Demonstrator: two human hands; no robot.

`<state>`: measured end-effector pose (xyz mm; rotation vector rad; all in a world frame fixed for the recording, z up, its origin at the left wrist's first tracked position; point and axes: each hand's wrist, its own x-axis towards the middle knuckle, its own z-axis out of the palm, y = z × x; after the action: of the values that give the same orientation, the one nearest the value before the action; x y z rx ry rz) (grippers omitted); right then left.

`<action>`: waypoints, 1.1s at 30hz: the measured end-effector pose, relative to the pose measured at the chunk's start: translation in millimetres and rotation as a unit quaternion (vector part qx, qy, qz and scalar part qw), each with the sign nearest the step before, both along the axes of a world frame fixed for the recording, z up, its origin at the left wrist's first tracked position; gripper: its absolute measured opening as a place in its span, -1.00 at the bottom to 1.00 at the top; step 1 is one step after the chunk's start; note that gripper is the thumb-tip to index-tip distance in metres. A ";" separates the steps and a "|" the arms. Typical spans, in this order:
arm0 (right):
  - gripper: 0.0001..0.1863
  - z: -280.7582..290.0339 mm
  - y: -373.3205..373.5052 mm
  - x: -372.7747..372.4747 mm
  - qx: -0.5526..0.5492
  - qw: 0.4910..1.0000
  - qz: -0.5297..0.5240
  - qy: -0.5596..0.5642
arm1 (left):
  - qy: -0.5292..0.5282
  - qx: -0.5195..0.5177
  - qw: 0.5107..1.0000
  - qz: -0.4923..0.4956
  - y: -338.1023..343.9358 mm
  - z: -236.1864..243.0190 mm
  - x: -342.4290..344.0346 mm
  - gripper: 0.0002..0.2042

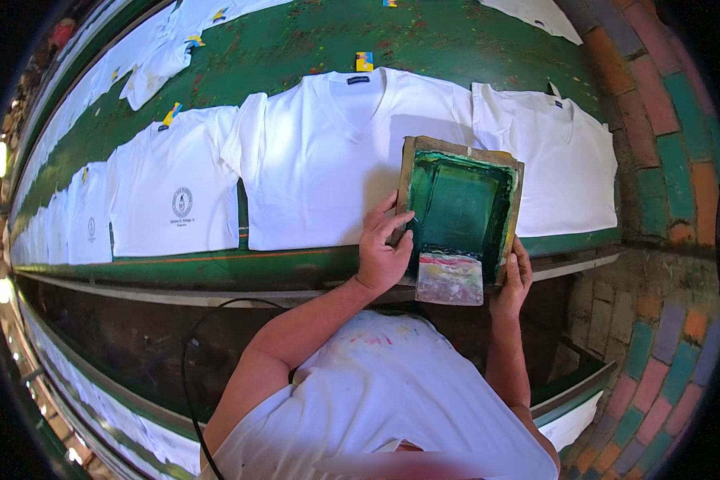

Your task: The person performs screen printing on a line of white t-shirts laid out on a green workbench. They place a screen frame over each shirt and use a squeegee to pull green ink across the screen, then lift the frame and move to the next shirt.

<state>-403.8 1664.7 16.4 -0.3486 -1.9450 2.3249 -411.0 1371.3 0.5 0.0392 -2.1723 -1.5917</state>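
My left hand (386, 250) grips the left side of a screen printing frame (517, 188), its thumb and fingers over the rim. My right hand (514, 280) is wrapped round the lower right side of the same frame. Green mesh (460, 200) fills the frame, with dark ink along its inner edges. A squeegee (450, 282) with a paint-smeared, pale flat handle rests at the near end and sticks out over the rim. The frame is held up in front of a plain white V-neck T-shirt (312, 176) and covers its lower right part.
A long green table (472, 40) carries white T-shirts in a row. The shirt on the left (144, 160) bears a dark round print; another shirt (552, 160) lies to the right. Small yellow-blue tags (364, 62) stand by the collars. Coloured bricks (656, 344) pave the right side. A black cable (186, 376) hangs at left.
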 end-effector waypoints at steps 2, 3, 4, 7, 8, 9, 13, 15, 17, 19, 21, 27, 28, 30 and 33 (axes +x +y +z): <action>-0.47 -5.9 4.9 -7.2 0.007 0.998 -0.017 -0.059 | -0.013 -0.005 1.000 0.010 2.6 0.3 -0.1 -0.63; -0.48 -9.5 4.1 -10.4 0.032 0.999 0.015 -0.035 | -0.002 -0.026 0.999 0.023 -2.9 -1.1 0.6 -0.66; -0.48 -14.9 -4.1 -15.1 0.064 0.998 0.020 -0.016 | -0.012 -0.034 0.999 0.034 -10.2 -0.9 -0.2 -0.66; -0.46 -26.8 -29.8 -31.3 0.099 0.993 0.066 0.016 | -0.036 -0.033 0.997 0.061 -37.3 -4.6 -4.1 -0.70; -0.45 -29.9 -38.2 -36.5 0.098 0.991 0.084 0.043 | -0.038 -0.041 0.996 0.067 -46.0 -6.9 -6.6 -0.71; -0.44 -32.3 -45.1 -41.7 0.088 0.991 0.098 0.034 | -0.042 -0.049 0.995 0.073 -54.4 -9.4 -8.9 -0.71; -0.40 -37.5 -63.5 -54.0 0.102 0.987 0.109 0.063 | -0.059 -0.019 0.994 0.085 -66.5 -21.2 -13.1 -0.73; -0.37 -36.4 -66.1 -56.4 0.128 0.982 0.120 0.062 | -0.060 -0.009 0.994 0.086 -68.7 -26.2 -15.5 -0.74; -0.35 -33.6 -66.7 -57.5 0.157 0.979 0.127 0.039 | -0.063 -0.018 0.994 0.087 -70.0 -28.9 -16.1 -0.74; -0.34 -30.8 -66.7 -58.5 0.172 0.976 0.133 0.028 | -0.070 -0.003 0.994 0.084 -70.9 -30.3 -16.0 -0.74; -0.33 -29.3 -67.2 -59.5 0.183 0.974 0.134 0.027 | -0.071 -0.004 0.994 0.080 -72.0 -31.9 -16.4 -0.74; -0.30 -31.9 -67.9 -63.7 0.171 0.976 0.131 0.027 | -0.092 0.037 0.992 0.083 -71.5 -38.4 -19.9 -0.73; -0.29 -32.4 -67.4 -64.3 0.171 0.976 0.134 0.026 | -0.096 0.053 0.990 0.086 -71.0 -38.9 -20.5 -0.74; -0.28 -33.7 -65.9 -65.9 0.182 0.973 0.140 0.022 | -0.098 0.064 0.989 0.091 -70.3 -39.2 -21.2 -0.74; -0.28 -34.8 -63.2 -68.0 0.198 0.968 0.154 0.010 | -0.104 0.055 0.988 0.096 -70.8 -38.4 -20.6 -0.76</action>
<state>-471.8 1601.4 -18.4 0.0147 -2.5358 2.0023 -431.6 1300.5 -37.9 0.4540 -2.1544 -1.6550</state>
